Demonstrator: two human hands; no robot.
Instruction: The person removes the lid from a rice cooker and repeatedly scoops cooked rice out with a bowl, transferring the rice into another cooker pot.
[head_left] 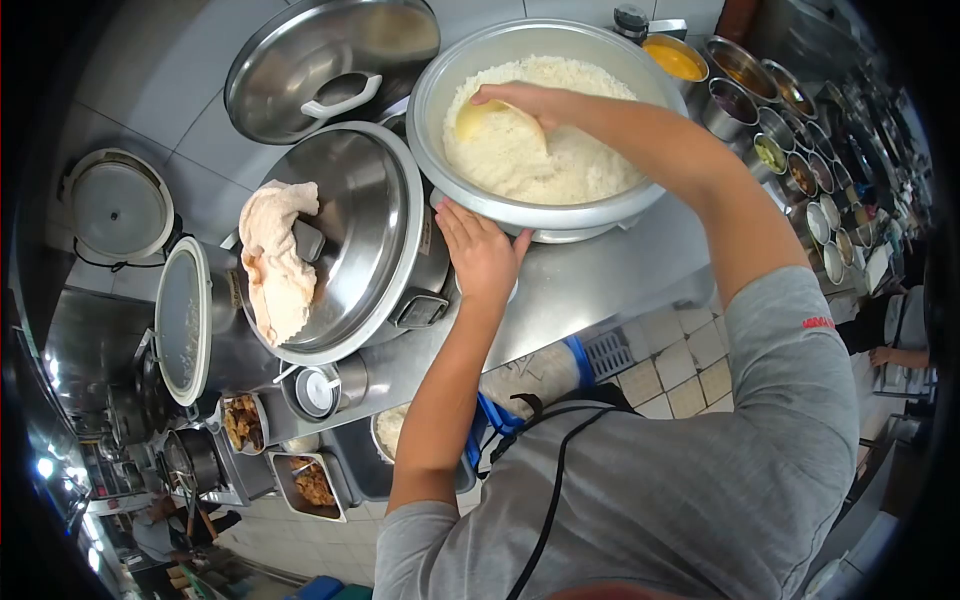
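Note:
A wide pale metal pot [428,135] full of white rice [590,160] stands on the steel counter. Over the rice, my right hand [522,100] grips a yellow scoop [468,122] shaped like a shallow bowl, its lower part sunk in the grains. My left hand [478,248] lies against the outside of the pot, fingers stretched and thumb spread, near the pot's lower left rim. Below that wrist shows a sliver of a white rim, mostly hidden.
To the left is a large lidded pot [372,300] with a crumpled cloth [275,260] on top. A steel lid [330,60] leans on the wall. Sauce containers [730,105] line the right. Food trays [308,485] sit lower left, and a blue-edged container [540,380] is below the counter [560,285].

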